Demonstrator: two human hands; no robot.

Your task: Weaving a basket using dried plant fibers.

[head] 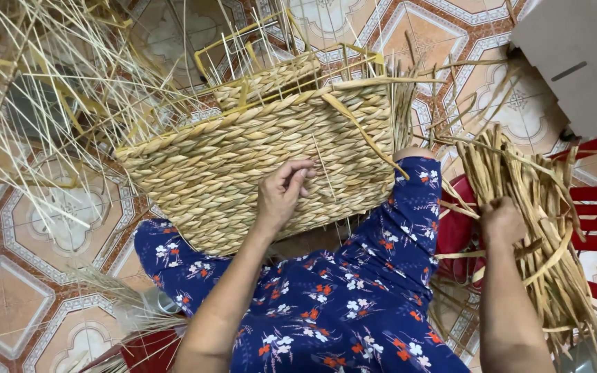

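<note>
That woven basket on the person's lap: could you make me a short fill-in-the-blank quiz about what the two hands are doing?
1. The left hand rests its fingers on the side of the woven ____.
2. The right hand grips a bundle of dried ____.
3. Under the basket, the lap is covered by dark blue cloth with a ____ print.
4. The floor is covered in patterned ____.

Missing words: basket; straw strips; floral; tiles

The person wears dark navy-blue trousers [354,304] of thin fabric, printed all over with small white, orange-red and pale blue flowers. Both forearms are bare, without sleeves, watch or rings.
</note>
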